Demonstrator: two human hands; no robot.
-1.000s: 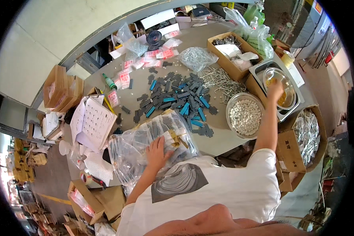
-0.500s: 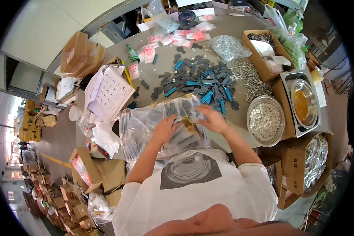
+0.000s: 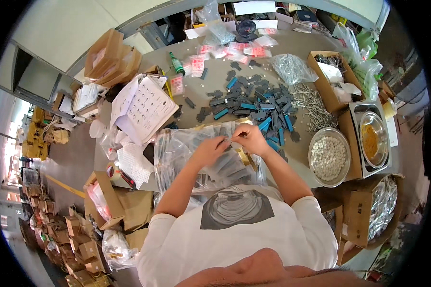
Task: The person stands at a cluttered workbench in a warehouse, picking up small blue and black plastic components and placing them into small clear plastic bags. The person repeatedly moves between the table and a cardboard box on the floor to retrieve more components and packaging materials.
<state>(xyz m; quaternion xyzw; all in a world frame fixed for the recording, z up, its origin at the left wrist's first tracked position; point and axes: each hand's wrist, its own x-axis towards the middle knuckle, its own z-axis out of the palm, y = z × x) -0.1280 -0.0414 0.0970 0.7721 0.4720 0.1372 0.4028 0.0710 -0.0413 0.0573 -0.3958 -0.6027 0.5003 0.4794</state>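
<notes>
In front of my chest lies a heap of clear plastic bags [image 3: 177,150], with dark flat pieces and a gold-brown strip [image 3: 246,158] showing among them. My left hand [image 3: 209,151] and my right hand [image 3: 251,138] meet over the heap, fingertips almost touching. Both are closed in a pinch. What sits between the fingers is too small to make out, perhaps the edge of a clear bag. Just beyond my right hand spreads a pile of dark grey and blue plastic parts [image 3: 254,105].
Loose screws [image 3: 309,105] and a steel bowl of white pellets [image 3: 328,158] lie to the right, beside a cardboard box [image 3: 323,86]. Papers [image 3: 143,110] cover the left side. A green bottle [image 3: 176,63], red-and-white packets [image 3: 196,64] and a small black fan [image 3: 246,28] stand farther back.
My hands have come together from lying spread on the bags, and their fingers have closed into a pinch. The whole view has shifted slightly.
</notes>
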